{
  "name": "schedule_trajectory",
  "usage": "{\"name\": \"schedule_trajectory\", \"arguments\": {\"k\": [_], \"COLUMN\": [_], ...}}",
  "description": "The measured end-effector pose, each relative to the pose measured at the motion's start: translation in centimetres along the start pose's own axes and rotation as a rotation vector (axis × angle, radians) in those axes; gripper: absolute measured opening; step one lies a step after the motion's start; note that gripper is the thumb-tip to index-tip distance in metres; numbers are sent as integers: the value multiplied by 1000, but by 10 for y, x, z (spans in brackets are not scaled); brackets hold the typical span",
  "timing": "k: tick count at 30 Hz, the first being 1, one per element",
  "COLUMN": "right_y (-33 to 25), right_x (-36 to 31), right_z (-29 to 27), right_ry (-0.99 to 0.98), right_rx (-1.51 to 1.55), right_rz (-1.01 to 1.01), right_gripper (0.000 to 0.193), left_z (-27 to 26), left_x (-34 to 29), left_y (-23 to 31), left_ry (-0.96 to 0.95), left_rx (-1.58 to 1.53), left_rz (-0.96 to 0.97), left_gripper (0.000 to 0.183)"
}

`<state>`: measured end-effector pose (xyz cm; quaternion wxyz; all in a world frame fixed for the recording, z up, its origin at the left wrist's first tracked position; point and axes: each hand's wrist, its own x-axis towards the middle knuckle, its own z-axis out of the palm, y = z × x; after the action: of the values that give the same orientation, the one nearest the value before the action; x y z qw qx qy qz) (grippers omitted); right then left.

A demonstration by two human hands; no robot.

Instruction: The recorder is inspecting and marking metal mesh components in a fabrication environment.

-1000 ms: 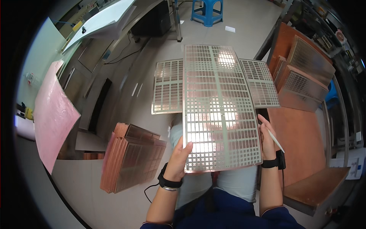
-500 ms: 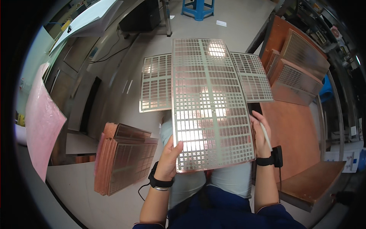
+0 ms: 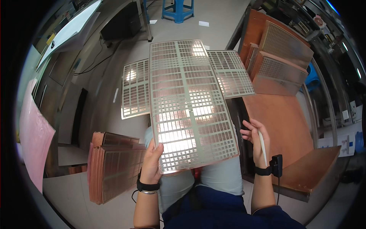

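My left hand [image 3: 151,164] grips the lower left edge of a long circuit board panel [image 3: 192,133], thumb on top. The panel is coppery and shiny, with a grid of small units and a pale green middle strip. It tilts over my lap. A second circuit board panel [image 3: 133,91] lies crosswise under it, showing on both sides. My right hand [image 3: 257,139] is off the panel's right edge, fingers loosely curled. A slim white pen-like stick [image 3: 262,147] is held along its thumb side; its tip cannot be made out.
At my left stands a stack of copper-edged panels [image 3: 118,171]. On the right, more panels [image 3: 282,68] lean on a brown board rack [image 3: 276,122]. A pink sheet [image 3: 36,137] hangs at far left. A blue stool [image 3: 178,11] stands ahead.
My right hand has left the panel's right edge, moving out with the white stick. The view has shifted, so the scene sits further left. My left hand keeps its grip.
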<state>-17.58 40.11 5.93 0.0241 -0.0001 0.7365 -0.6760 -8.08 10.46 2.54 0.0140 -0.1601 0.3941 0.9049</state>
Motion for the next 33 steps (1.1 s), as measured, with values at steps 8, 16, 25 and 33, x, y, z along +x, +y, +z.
{"name": "schedule_trajectory", "arguments": {"k": [8, 16, 25, 33], "right_y": [2, -23, -74, -145], "right_x": [-14, -31, 8, 79], "right_z": [-9, -15, -10, 6], "right_ry": [-126, -442, -15, 91], "right_rx": [98, -411, -415, -40], "right_rz": [96, -296, -947, -905], "right_gripper": [33, 51, 17, 12], "left_z": [0, 17, 68, 123], "left_x": [-2, -6, -11, 10], "left_y": [2, 13, 54, 100], "left_ry": [30, 59, -364, -554], "left_rx": [-8, -66, -602, -416], "left_rz": [14, 112, 233, 405], "left_gripper": [45, 44, 54, 45]}}
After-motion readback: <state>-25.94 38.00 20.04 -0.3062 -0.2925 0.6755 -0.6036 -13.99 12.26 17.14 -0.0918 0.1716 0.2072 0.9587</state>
